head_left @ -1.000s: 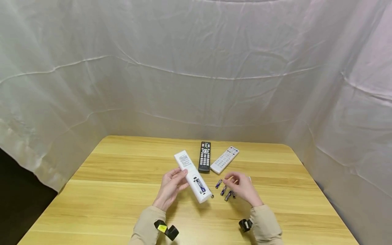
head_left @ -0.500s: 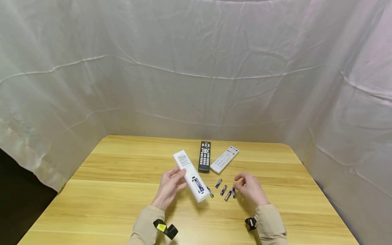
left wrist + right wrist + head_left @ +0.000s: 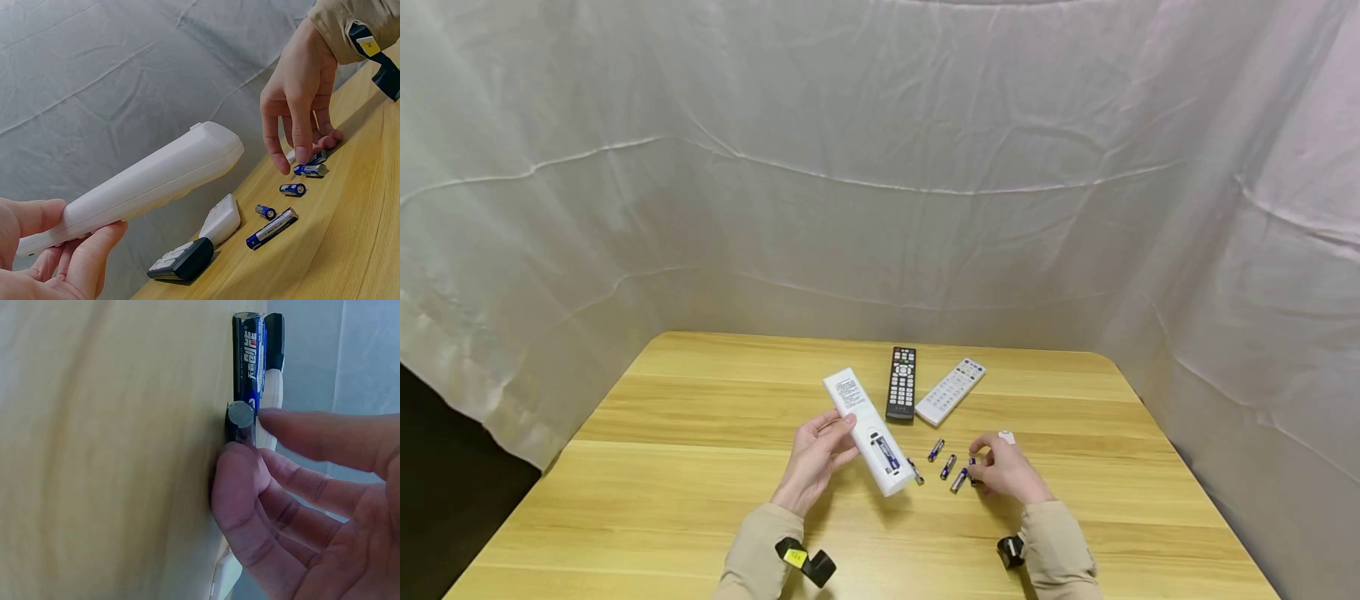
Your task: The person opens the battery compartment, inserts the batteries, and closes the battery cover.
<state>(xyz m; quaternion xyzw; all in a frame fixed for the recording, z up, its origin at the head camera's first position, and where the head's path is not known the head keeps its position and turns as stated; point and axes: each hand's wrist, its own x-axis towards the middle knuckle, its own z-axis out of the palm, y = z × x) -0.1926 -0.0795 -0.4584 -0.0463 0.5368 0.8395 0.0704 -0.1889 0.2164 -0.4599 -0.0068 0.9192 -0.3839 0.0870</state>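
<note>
A white remote control (image 3: 868, 433) is held back side up in my left hand (image 3: 816, 458), thumb on top and fingers beneath. Its battery compartment is uncovered, and a blue battery (image 3: 887, 454) lies inside. In the left wrist view only the side of this remote control (image 3: 150, 175) shows. My right hand (image 3: 1009, 473) is low over the table at the rightmost loose battery (image 3: 973, 472). In the right wrist view, thumb and index finger stand either side of a battery end (image 3: 240, 415), with a gap between them. Several more loose batteries (image 3: 948, 467) lie to the left of this hand.
A black remote control (image 3: 901, 385) and a second white one (image 3: 951, 392) lie farther back, buttons up. Just beyond the right hand is a small white piece (image 3: 1007, 437). Grey curtain (image 3: 880, 250) hangs around the wooden table (image 3: 662, 467).
My right hand first drew right, away from the middle batteries, then came back a little left and down to the rightmost one. The left hand and its remote control shifted very slightly left.
</note>
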